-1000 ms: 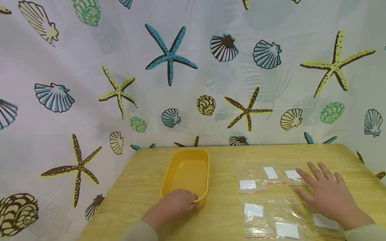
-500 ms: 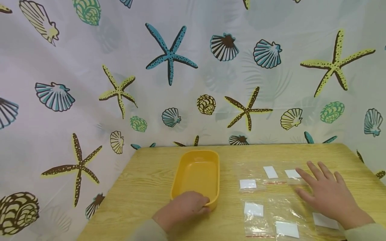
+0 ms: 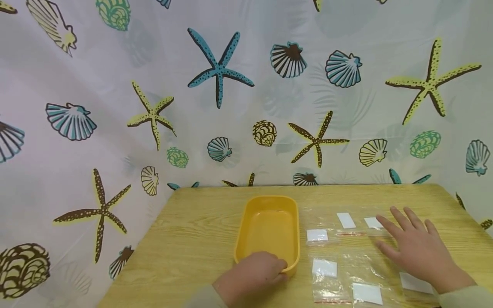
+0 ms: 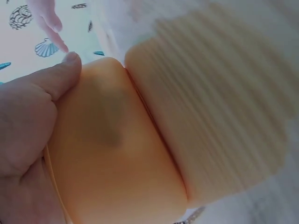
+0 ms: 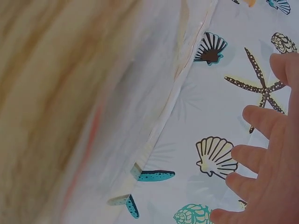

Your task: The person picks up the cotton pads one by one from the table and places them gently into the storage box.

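A yellow plastic tub with rounded corners stands left of the bags on the wooden table. My left hand grips its near wall at the right corner; in the left wrist view the thumb lies against the tub. My right hand, fingers spread, is over the right-hand bags and holds nothing. Several clear zip bags with white labels lie flat, among them a lower-left bag and an upper-left bag. Whether the right palm touches the bags cannot be told.
The wood-grain table ends at a hanging white cloth printed with shells and starfish, at the back and left. The tub's right wall is close beside the left edge of the bags.
My left hand has slid the tub to the right and slightly nearer, closer to the bags. The right hand and the bags stay practically where they were.
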### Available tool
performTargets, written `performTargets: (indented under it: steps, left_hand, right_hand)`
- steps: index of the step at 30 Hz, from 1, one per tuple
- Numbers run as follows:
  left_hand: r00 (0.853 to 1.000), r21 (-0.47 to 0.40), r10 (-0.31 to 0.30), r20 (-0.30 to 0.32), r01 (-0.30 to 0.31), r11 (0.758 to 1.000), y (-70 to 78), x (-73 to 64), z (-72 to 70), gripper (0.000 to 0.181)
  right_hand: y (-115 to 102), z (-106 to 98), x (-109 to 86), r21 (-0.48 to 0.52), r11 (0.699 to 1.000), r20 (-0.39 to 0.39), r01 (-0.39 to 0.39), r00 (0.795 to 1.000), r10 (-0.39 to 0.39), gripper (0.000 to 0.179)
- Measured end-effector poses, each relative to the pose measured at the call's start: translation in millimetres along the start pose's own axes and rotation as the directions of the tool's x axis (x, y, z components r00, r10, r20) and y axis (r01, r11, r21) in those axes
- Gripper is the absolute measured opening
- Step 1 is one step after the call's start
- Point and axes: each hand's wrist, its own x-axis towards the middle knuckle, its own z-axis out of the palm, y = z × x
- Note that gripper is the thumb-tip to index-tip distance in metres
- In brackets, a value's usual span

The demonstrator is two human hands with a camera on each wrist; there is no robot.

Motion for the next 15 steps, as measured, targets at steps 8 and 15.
performTargets:
  steps: [8,15]
  left_hand:
    - [1.000,0.028,0.009,-0.007,-0.009,1.000,20.0,-0.2,0.0,0.027]
    - [1.000,0.043,-0.016,-0.001,0.016,0.999,30.9,-1.0,0.3,0.029]
  right_hand:
    - [2,-1,0.3,0.027,1.000,0.008,0.013,1.000,-0.013,0.072]
    - [1,-2,-0.2,0.029,1.000,0.001,0.011,1.000,-0.011,0.072]
